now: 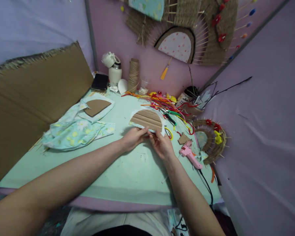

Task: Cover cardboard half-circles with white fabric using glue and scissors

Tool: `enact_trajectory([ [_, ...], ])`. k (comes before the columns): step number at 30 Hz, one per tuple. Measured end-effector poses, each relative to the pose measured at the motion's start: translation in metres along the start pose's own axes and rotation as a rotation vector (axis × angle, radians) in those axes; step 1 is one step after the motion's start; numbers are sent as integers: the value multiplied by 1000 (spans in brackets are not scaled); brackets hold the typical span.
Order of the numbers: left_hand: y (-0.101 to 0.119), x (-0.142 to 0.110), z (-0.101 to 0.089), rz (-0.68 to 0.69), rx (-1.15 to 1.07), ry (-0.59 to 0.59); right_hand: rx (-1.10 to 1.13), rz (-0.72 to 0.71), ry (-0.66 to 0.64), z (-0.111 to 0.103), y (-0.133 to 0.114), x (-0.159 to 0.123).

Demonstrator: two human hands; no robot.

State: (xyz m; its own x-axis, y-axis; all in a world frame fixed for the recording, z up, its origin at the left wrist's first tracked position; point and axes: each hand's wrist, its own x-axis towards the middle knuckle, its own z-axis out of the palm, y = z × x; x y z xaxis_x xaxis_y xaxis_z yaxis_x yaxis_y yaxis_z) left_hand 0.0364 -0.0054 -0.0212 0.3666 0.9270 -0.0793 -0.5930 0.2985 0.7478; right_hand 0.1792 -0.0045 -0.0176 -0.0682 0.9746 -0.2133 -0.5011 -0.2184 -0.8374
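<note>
A half-round piece of corrugated cardboard [147, 119] lies on a white fabric backing in the middle of the mint-green table [127, 170]. My left hand [132, 137] pinches its near straight edge, fingers closed on the fabric rim. My right hand [162, 144] grips the same edge just to the right, fingers curled on it. Both thumbs press along the bottom border.
A pink glue gun [189, 154] lies right of my hands, its black cord running off the table. Coloured pipe cleaners [167, 105] and a stick-rimmed cardboard arc [211, 141] sit at the right. Floral fabric [76, 129], another cardboard half-round [97, 107], a twine spool [133, 74] and a large cardboard sheet [31, 95] are left and behind.
</note>
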Motion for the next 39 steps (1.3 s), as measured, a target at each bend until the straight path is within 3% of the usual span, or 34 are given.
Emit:
enact_trajectory([
  [4,5,4,-4,14,-151,92,-68,1,-73,-2,0,-1],
  [10,7,6,-6,-13,-118,189,-149,-43,20,-7,-3,3],
  [17,2,2,-2,-21,-72,110,-287,-113,30,-2,1,-1],
  [31,3,1,0,-12,-207,111,-475,-168,-59,-2,10,-1],
  [36,12,8,-8,8,-377,283,-563,-217,-9,-8,-13,-9],
  [39,19,11,-12,-24,-404,372,-792,-328,127,-37,-35,-23],
])
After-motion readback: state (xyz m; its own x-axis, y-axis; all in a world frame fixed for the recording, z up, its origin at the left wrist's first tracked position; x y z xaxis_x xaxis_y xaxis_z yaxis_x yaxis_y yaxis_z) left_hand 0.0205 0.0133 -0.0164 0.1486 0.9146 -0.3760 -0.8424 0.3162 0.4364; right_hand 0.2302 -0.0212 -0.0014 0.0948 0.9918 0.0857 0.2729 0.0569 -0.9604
